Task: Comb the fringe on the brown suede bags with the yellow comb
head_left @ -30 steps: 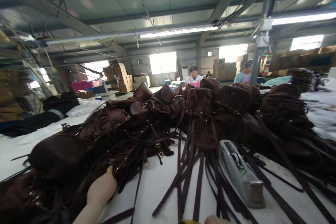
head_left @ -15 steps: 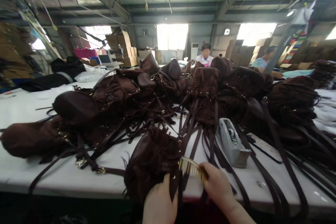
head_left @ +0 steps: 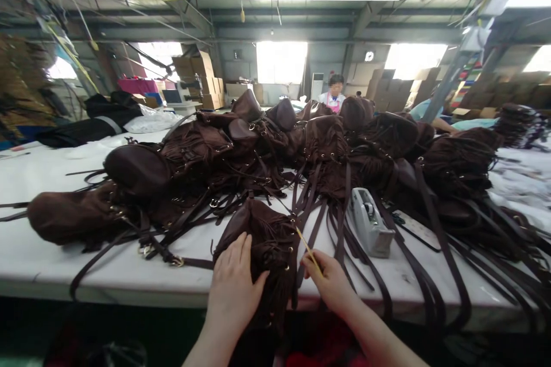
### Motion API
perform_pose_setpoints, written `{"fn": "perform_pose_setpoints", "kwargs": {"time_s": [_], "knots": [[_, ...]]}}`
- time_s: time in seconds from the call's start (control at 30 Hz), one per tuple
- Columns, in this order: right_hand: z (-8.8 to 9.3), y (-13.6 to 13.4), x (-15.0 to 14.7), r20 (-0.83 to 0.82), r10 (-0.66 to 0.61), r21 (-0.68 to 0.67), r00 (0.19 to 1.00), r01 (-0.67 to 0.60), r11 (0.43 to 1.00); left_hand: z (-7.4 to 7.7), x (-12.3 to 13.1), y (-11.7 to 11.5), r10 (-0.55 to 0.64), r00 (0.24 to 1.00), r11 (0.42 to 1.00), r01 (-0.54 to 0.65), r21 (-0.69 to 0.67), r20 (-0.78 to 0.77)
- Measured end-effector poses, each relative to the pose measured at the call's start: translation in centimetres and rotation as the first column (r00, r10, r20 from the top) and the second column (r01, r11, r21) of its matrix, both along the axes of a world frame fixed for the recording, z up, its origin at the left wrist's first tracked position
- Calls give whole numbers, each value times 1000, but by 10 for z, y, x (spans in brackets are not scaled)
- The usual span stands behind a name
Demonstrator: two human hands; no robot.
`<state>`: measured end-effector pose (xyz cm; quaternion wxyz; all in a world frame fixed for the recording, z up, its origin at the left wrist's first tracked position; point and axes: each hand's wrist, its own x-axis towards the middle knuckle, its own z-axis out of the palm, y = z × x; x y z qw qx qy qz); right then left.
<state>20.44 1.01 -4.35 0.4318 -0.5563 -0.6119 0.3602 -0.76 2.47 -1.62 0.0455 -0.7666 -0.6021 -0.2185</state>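
A dark brown fringed bag with brass eyelets lies at the table's near edge. My left hand rests on the bag's left side with fingers stretched out, holding nothing. Between the fingers of my right hand is a yellowish comb, seen nearly edge-on, so its teeth barely show. The comb's upper end is beside the bag's right edge, close to an eyelet; I cannot tell whether it touches. A brown strap with a buckle runs left from the bag.
More brown fringed bags are heaped across the white table, their long straps trailing forward. A grey tape dispenser stands to the right, near a phone-like flat object. One person is behind the heap, another at far right.
My left hand has gone from gripping the bag's lower edge to lying flat on its left side. The comb has turned from broadside to edge-on and moved slightly left and up.
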Motion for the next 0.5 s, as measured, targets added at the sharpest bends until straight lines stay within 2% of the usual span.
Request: {"fn": "perform_pose_setpoints", "kwargs": {"time_s": [0.1,0.17,0.23,0.33,0.43,0.5], "knots": [[-4,2,-16,-182,31,-133,983,-56,990,1,-2,10,-86,991,982,67,-179,-102],[-9,2,-25,-299,34,-241,954,-110,964,0,-2,7,-126,986,966,97,-240,-109],[-13,0,-29,-358,44,-292,933,-156,944,-2,-4,-4,-181,983,960,169,-221,-35],[-18,-3,-30,-348,50,-299,936,-161,941,-13,-13,-29,-283,953,951,293,-100,105],[-20,-3,-30,-298,50,-251,953,-129,959,-28,-22,-55,-350,927,936,353,8,136],[-19,-4,-32,-263,66,-194,963,-120,974,-38,-26,-70,-401,906,915,404,4,137]]}}
